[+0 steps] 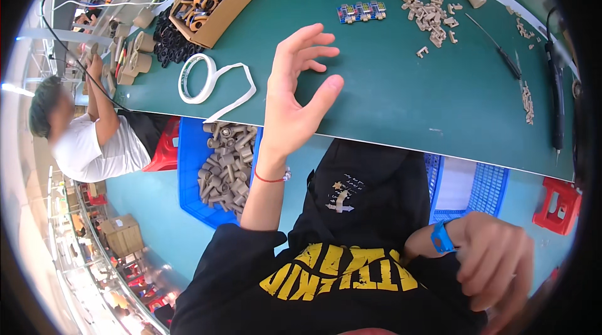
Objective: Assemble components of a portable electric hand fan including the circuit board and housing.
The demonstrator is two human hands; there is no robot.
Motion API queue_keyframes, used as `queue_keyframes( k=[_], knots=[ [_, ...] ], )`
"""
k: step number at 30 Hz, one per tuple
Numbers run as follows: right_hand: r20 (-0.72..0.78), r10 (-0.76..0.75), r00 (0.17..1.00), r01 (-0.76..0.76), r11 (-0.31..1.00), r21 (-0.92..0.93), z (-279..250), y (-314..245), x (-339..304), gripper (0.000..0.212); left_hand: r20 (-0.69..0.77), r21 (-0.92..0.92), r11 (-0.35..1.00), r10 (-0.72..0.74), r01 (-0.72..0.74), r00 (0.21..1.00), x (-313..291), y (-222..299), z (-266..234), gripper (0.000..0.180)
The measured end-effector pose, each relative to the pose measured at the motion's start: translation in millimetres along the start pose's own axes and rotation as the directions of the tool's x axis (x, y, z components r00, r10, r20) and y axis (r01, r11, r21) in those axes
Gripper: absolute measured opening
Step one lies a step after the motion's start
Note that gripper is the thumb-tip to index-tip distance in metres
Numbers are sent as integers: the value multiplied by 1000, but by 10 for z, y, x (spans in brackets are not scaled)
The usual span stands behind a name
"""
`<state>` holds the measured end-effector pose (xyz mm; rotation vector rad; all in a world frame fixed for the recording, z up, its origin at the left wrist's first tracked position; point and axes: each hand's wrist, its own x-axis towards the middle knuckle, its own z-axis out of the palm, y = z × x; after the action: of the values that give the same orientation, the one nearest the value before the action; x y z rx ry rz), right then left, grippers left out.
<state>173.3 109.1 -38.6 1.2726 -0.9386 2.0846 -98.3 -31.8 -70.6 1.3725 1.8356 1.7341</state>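
The left hand [295,87] hovers spread wide and empty over the green table [401,103], nearest the tape roll [197,78]; the right hand [495,266], loosely curled and seemingly empty, hangs low; a careless sweep could knock the tape off the edge.

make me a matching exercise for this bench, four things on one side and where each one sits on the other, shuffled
Things:
1. left hand
2. right hand
3. tape roll
4. blue crate

Places:
A. on the floor beside the table, full of tan tube parts
B. flat on the green table by the cardboard box
C. raised open above the table edge
D. low by the lap, blue wristband on its wrist

Pairs: 1-C, 2-D, 3-B, 4-A
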Motion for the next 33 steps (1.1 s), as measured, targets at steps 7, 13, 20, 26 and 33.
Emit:
queue_keyframes(
  k=[7,13,20,26,33],
  knots=[
    [27,98,995,-90,975,-203,-17,111,267,24,-17,-17,1000,-2,2,1000,18,-11,31,56],
    [-894,1,448,233,965,118,-45,292,263,43,38,-7,1000,-25,25,999,16,-9,25,56],
    [-720,552,420,-372,828,419,-109,1025,315,45,21,14,1000,-9,9,1000,-7,0,8,56],
    [-818,480,316,-565,788,244,-172,1187,303,27,-15,41,999,-1,2,1000,1,1,36,53],
    [-846,433,309,-630,760,159,-222,1175,268,30,-27,-21,999,-40,40,999,-10,6,5,52]
  ],
)
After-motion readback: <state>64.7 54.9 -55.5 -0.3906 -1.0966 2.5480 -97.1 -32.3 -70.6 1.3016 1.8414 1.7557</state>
